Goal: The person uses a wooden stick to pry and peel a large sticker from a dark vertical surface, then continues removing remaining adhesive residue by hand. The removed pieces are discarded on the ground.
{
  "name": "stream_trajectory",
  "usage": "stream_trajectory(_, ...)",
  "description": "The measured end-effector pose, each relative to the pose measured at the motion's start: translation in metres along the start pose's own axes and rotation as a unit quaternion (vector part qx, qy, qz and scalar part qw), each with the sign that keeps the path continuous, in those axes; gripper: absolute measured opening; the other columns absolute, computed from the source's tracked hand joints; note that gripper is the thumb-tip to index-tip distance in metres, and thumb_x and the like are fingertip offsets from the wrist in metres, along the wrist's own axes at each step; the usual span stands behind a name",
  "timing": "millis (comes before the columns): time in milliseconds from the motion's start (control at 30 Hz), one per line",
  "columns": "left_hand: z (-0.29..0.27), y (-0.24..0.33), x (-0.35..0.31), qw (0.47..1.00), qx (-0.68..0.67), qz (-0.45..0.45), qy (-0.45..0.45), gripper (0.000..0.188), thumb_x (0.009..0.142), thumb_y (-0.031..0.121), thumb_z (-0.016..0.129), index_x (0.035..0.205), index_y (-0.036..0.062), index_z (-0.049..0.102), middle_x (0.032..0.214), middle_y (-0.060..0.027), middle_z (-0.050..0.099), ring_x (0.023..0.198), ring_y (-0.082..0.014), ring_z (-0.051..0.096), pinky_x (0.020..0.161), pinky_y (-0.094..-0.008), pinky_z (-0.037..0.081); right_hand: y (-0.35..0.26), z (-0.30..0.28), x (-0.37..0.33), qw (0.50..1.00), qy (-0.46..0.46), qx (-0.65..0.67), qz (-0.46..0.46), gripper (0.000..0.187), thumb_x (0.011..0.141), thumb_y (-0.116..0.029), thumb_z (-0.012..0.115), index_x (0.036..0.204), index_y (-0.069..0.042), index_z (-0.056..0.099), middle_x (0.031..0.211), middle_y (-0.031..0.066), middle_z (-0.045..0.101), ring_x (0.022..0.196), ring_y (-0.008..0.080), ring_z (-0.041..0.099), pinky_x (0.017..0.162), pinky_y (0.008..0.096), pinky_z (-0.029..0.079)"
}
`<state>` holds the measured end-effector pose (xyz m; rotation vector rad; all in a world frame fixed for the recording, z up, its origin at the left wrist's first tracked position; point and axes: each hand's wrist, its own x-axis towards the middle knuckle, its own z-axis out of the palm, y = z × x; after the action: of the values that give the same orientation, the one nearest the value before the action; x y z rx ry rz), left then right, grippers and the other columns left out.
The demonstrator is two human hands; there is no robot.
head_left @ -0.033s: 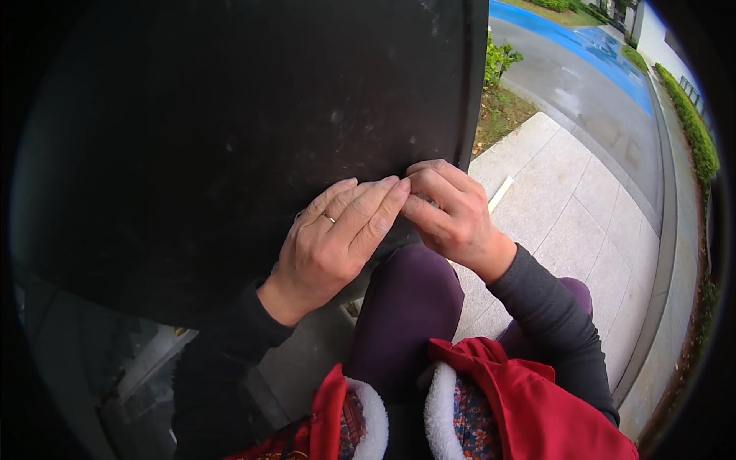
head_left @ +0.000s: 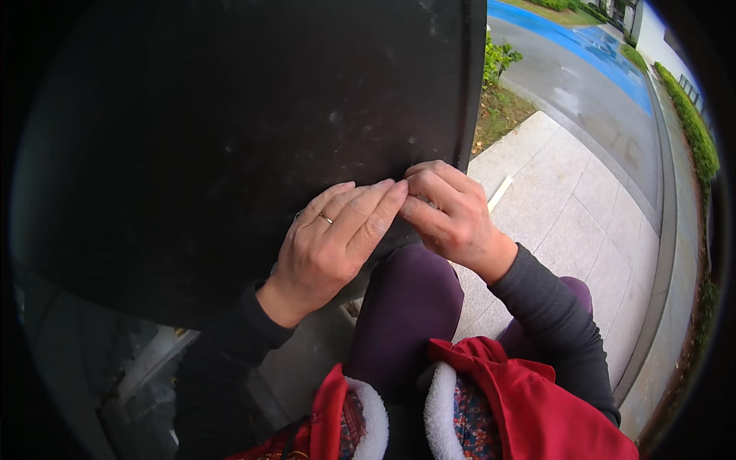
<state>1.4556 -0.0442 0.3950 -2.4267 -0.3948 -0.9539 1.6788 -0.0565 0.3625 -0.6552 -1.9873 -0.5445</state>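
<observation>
A large dark panel (head_left: 253, 100) with scuffs and pale specks fills the left and middle of the view. My left hand (head_left: 330, 234) lies along its lower right part, fingers stretched out side by side, with a ring on one finger. Beside it, near the panel's right edge, my right hand (head_left: 448, 207) is closed, its fingers curled and pinched together. The fingertips of both hands meet. Whatever the right fingers may hold is hidden behind them.
My purple-clad knee (head_left: 410, 303) is just below the hands. Pale paving (head_left: 575, 222) with a thin whitish strip (head_left: 501, 193) on it lies to the right. Beyond are a shrub (head_left: 500, 61), a grey road with blue paint (head_left: 606, 54), and a kerb with a hedge (head_left: 694, 126).
</observation>
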Motion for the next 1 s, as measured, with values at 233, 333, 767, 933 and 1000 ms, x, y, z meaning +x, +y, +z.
stream_trajectory(233,-0.002,0.010,0.001,0.997,-0.057,-0.049,0.009,0.035,0.095,0.005,0.069,0.130,0.0028,0.070,0.113,-0.0087,0.072,0.102,-0.0254,0.071,0.100,-0.0415,0.058,-0.006,-0.013,0.000,0.999,-0.031,0.012,0.000,0.019,0.077,-0.014,0.072,0.092,-0.005,0.067,0.093,0.0080,0.058,0.088,0.0262,0.064,0.077,0.0364,0.056)
stream_trajectory(333,0.001,0.017,0.002,0.996,-0.071,-0.055,0.018,0.035,0.095,0.005,0.069,0.130,0.0021,0.070,0.113,-0.0089,0.071,0.103,-0.0259,0.071,0.099,-0.0412,0.058,-0.006,-0.016,-0.005,0.999,-0.041,0.017,-0.002,0.021,0.074,-0.014,0.072,0.092,-0.004,0.067,0.094,0.0082,0.058,0.089,0.0267,0.064,0.077,0.0363,0.057)
stream_trajectory(767,0.039,0.005,0.006,0.994,0.062,-0.089,0.014,0.036,0.091,0.012,0.073,0.127,0.0119,0.077,0.135,0.0024,0.070,0.127,-0.0152,0.061,0.106,-0.0335,0.043,-0.003,-0.008,-0.030,0.998,-0.022,0.020,0.048,0.041,0.075,-0.008,0.074,0.115,0.000,0.075,0.101,0.0107,0.068,0.097,0.0280,0.071,0.081,0.0370,0.062)
stream_trajectory(933,0.049,0.013,0.004,0.994,0.031,-0.107,0.024,0.027,0.089,0.012,0.075,0.116,0.0106,0.082,0.126,0.0069,0.073,0.114,-0.0112,0.063,0.102,-0.0326,0.039,-0.006,-0.022,-0.026,0.999,0.021,0.018,0.034,0.043,0.078,-0.011,0.086,0.119,-0.003,0.077,0.105,0.0106,0.074,0.099,0.0281,0.074,0.084,0.0369,0.063)
stream_trajectory(1000,0.045,0.020,0.002,0.991,0.027,-0.121,0.046,0.027,0.090,0.012,0.075,0.115,0.0106,0.081,0.122,0.0078,0.074,0.110,-0.0111,0.063,0.102,-0.0335,0.039,-0.002,-0.034,-0.021,0.996,0.044,-0.036,0.069,0.043,0.078,-0.013,0.091,0.118,-0.005,0.078,0.105,0.0097,0.076,0.098,0.0280,0.074,0.085,0.0379,0.062)
